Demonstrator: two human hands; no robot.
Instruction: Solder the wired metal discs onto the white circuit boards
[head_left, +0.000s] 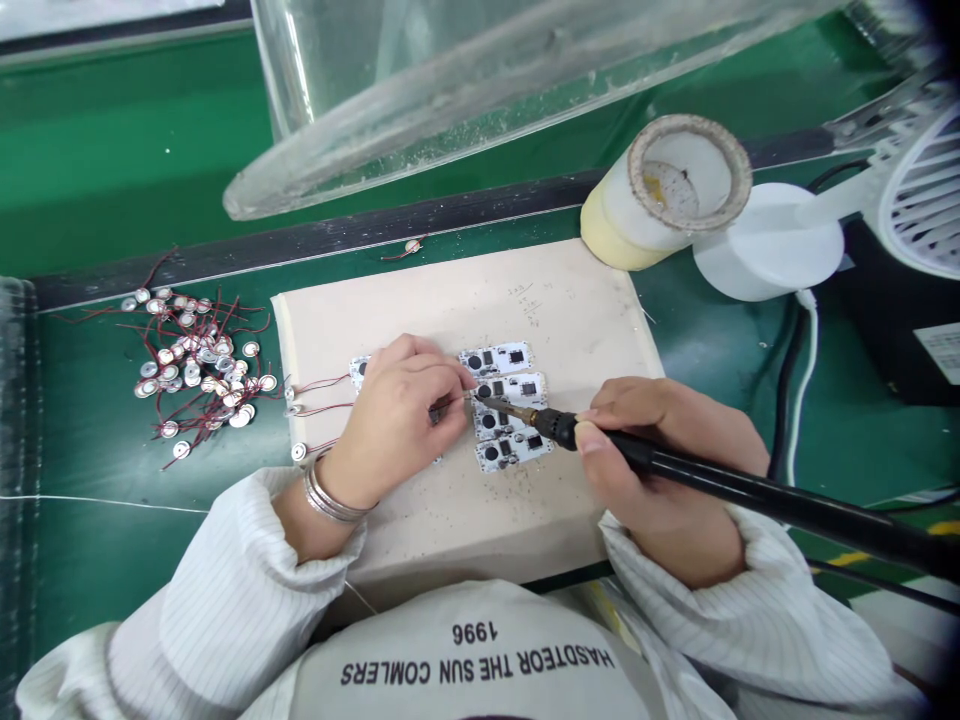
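My right hand (660, 470) is closed round a black soldering iron (720, 480), whose tip touches a spot at the left edge of a stack of small white circuit boards (510, 410) on a beige work board (487, 500). My left hand (401, 415) lies on that board with its fingers pinched together at the same spot, holding something thin I cannot make out. Small discs with red wires (300, 452) lie by the left hand, at the board's left edge.
A heap of round metal discs with red wires (195, 365) lies on the green mat at the left. A tape roll (667, 190), a white fan (915, 190) with its round base and a clear plastic hood (465, 90) stand behind. Cables run at the right.
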